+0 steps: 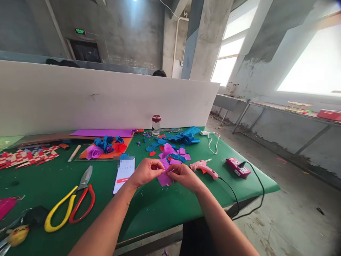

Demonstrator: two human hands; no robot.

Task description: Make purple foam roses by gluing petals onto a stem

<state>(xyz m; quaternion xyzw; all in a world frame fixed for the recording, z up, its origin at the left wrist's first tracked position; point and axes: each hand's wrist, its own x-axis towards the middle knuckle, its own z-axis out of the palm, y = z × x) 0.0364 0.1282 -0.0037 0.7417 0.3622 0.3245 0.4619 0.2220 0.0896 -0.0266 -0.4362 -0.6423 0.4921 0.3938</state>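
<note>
Between my two hands is a piece of purple paper (163,179), pinched near its upper edge. My left hand (148,172) holds it from the left with thumb and forefinger. From the right, my right hand (183,174) grips the same piece with bent fingers, its fingertips close to those of the left. Just behind the hands lie purple petal pieces (167,150) mixed with blue and red scraps. A pink glue gun (204,168) rests right of my right hand. The phone (124,173) lies beside my left hand, showing a timer.
Scissors with yellow and red handles (77,201) lie at left on the green table (149,209). Paper flowers (105,145) sit on an orange sheet. A red-lidded jar (156,125) stands by the white board (106,99). A pink power strip (238,168) and its cord are at right.
</note>
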